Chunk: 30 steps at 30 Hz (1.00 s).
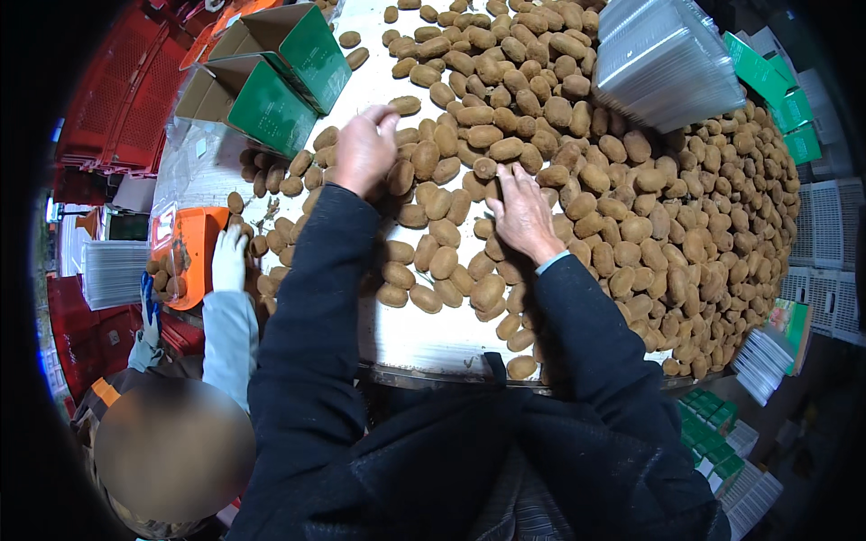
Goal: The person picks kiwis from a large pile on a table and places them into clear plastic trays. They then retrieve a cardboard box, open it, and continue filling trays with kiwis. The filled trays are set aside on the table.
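Observation:
A broad heap of brown kiwifruit [631, 236] covers much of the white tabletop [392, 338]. My left hand [365, 151] is over the kiwifruit left of the middle, just below a single kiwifruit [405, 105]. Its fingers are bent and slightly blurred, so whether they grip anything does not show. My right hand [527, 215] reaches into the near edge of the heap, palm down. Its fingers are stretched out and its thumb stands apart. The fingertips are beside a kiwifruit [484, 168] and just below another kiwifruit [507, 149].
Two open green cartons [280, 104] stand at the back left. Stacked clear plastic trays [663, 63] rest on the heap at the back right. A co-worker's gloved hand [229, 261] is beside an orange scoop-like container [191, 248] at left. Red crates [117, 86] stand beyond.

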Available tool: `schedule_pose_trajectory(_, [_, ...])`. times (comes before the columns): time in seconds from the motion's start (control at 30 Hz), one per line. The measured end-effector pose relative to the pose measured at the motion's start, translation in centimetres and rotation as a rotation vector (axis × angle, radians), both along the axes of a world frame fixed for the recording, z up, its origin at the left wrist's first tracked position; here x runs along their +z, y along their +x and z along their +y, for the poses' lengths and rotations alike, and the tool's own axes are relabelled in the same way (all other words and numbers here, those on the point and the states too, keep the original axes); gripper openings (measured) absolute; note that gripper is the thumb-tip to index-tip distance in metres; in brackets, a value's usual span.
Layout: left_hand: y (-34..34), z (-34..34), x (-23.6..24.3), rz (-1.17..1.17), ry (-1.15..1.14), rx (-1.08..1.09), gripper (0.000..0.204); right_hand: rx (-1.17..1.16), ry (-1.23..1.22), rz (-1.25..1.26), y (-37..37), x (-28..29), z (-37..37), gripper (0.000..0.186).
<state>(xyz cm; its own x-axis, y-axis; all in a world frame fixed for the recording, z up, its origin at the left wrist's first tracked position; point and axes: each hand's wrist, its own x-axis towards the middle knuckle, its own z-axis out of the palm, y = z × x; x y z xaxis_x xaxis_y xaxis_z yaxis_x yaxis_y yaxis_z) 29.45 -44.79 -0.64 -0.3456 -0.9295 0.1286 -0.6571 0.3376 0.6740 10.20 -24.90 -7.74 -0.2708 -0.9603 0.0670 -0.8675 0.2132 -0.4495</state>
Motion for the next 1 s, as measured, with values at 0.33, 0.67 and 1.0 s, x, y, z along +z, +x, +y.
schedule_pose_trajectory(0.33, [-1.6, 2.3, -5.3, -0.635, -0.233, -0.332, 0.060, 0.221, -0.001, -0.074, 5.1, 0.8, 1.8, 0.056])
schedule_pose_trajectory(0.67, [-1.4, -0.3, -7.1, -0.456, -0.301, -0.019, 0.050, -0.122, 0.056, 0.043, -2.5, 0.4, -4.4, 0.062])
schedule_pose_trajectory(1.0, [1.3, 1.6, -3.5, 0.988, 0.631, 0.136, 0.041, 0.172, -0.177, -0.084, 5.5, -0.9, -1.8, 0.050])
